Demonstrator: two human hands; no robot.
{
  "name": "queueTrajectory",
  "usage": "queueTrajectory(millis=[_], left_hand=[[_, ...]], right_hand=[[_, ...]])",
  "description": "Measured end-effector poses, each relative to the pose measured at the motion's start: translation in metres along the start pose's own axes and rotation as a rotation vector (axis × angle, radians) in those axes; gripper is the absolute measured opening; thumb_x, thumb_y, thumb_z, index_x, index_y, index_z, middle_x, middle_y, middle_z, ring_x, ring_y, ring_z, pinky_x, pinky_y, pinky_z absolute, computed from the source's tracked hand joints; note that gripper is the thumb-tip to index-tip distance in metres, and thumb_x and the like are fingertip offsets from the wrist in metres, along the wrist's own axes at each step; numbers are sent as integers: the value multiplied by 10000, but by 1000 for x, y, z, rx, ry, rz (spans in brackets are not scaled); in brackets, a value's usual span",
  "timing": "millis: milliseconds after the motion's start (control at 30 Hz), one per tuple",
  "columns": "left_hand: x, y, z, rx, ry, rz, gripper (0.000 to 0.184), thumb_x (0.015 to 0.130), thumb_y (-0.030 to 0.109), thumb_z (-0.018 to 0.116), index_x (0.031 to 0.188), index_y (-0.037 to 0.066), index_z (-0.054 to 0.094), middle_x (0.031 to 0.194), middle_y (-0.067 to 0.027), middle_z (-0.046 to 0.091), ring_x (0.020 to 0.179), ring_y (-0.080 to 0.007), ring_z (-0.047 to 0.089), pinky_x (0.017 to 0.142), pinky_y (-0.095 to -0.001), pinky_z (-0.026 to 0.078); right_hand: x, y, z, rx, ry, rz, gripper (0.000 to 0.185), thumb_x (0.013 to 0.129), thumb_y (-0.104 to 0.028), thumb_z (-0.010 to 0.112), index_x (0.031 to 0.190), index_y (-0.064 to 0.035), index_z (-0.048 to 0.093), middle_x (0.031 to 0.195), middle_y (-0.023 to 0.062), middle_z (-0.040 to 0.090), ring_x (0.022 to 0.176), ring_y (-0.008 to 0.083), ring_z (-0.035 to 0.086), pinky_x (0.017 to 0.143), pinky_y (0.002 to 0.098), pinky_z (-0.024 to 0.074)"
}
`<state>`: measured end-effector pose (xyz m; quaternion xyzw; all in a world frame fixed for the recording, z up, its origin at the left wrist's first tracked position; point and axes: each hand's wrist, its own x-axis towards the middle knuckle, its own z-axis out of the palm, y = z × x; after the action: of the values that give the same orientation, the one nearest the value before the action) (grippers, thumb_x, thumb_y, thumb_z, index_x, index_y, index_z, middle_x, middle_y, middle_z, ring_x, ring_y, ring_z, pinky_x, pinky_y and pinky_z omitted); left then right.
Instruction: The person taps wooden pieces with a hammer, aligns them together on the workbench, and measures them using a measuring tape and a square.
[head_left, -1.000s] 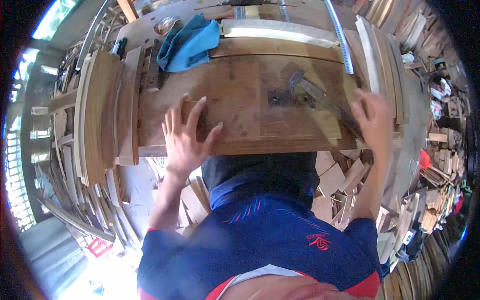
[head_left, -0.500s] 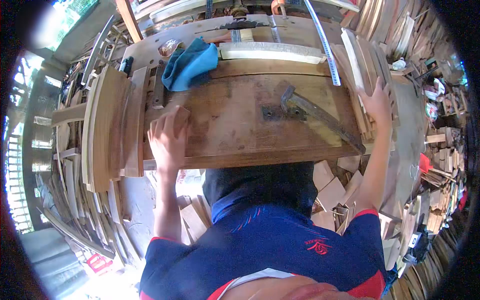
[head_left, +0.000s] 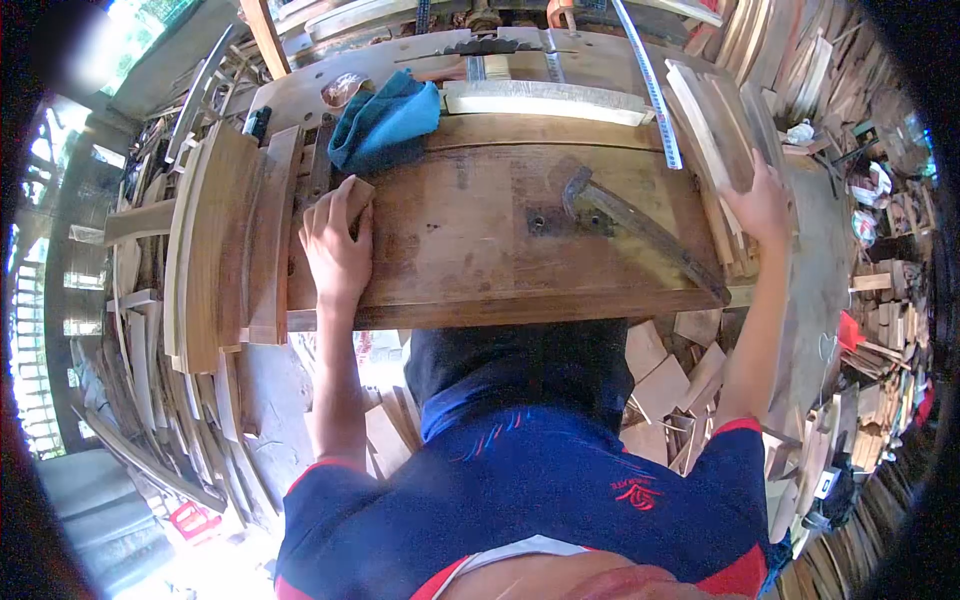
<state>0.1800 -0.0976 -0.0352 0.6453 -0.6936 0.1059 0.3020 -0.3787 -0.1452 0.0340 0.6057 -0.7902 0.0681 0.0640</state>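
A wide brown wooden panel (head_left: 450, 240) lies on the bench in front of me. My left hand (head_left: 336, 240) is closed around a small brown block (head_left: 360, 196), at the panel's left part. What the block's underside is like stays hidden. My right hand (head_left: 760, 208) rests on the wooden strips (head_left: 712, 130) along the panel's right side, thumb and forefinger spread apart. A hammer (head_left: 640, 228) with a worn handle lies slantwise on the panel, apart from both hands. Beyond my left hand, a crumpled blue cloth (head_left: 385, 120) lies over the panel's far left corner.
A pale wood piece (head_left: 545, 102) lies across the panel's far side. A measuring tape (head_left: 648, 85) stretches over the far right. Stacked boards (head_left: 210, 250) stand at the left, beside a dark bar (head_left: 318, 160). Scrap wood (head_left: 665, 385) covers the floor around.
My left hand has moved slightly forward over the panel with the block and now shows sharply instead of blurred. My right hand stays on the wooden strips, nearly still.
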Motion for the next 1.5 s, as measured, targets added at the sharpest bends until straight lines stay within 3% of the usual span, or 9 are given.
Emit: queueTrajectory(millis=[133,333,433,733,833,933,1133,1333,1500], left_hand=[[-1,2,-2,-30,12,-13,496,856,112,740,1335,134,617,1208,-113,664,1117,-344,601,987,-461,464],[0,7,-6,-67,19,-27,487,852,84,742,1324,101,624,1183,-161,676,1080,-375,615,975,-460,486],[-1,4,-4,-67,46,8,487,850,112,754,1319,126,625,1163,-120,671,1079,-360,601,966,-477,476],[-2,4,-4,-96,41,3,471,861,98,736,1318,106,624,1158,-148,665,1077,-374,604,979,-471,473],[-1,3,-5,-92,26,2,465,863,101,734,1316,100,625,1165,-148,664,1084,-370,602,984,-471,471],[-1,4,-5,-85,26,-19,454,869,110,732,1311,102,629,1170,-147,663,1089,-365,602,994,-467,467],[-1,4,-4,-91,38,-27,434,878,134,728,1302,103,635,1166,-137,664,1090,-355,602,1007,-460,457],[1,3,-6,-131,27,-15,430,879,139,730,1298,104,638,1162,-129,668,1083,-352,600,992,-459,459],[0,-2,-1,-122,29,-23,446,877,152,735,1310,122,634,1184,-110,670,1098,-335,597,993,-461,451]], right_hand=[[6,-28,-2,-52,-4,165,1067,768,-597,770,1566,-53,318,1414,307,524,1352,433,478,1171,503,312],[18,-11,11,67,9,110,1120,714,-643,794,1567,-94,321,1394,318,547,1319,452,516,1096,510,417],[25,-10,2,107,-101,141,1092,717,-620,799,1561,-106,337,1444,293,519,1332,456,508,1130,521,391],[26,-12,18,141,0,76,1085,700,-609,805,1565,-165,324,1441,277,529,1329,450,512,1116,570,383],[21,-19,10,140,50,83,1026,692,-540,846,1510,-104,405,1388,283,570,1285,443,552,1062,503,448],[23,-17,3,202,-40,73,1060,692,-565,834,1542,-156,349,1439,268,530,1334,450,502,1107,548,397],[7,-23,-14,355,14,4,973,690,-467,881,1483,-115,441,1409,256,555,1322,403,524,1093,491,420],[-8,-24,-33,443,127,-88,832,713,-426,881,1405,-109,547,1393,191,588,1312,355,540,1102,451,416],[-35,-55,-66,536,111,-312,804,724,-371,877,1411,-116,547,1377,154,606,1304,304,552,1110,427,412]])
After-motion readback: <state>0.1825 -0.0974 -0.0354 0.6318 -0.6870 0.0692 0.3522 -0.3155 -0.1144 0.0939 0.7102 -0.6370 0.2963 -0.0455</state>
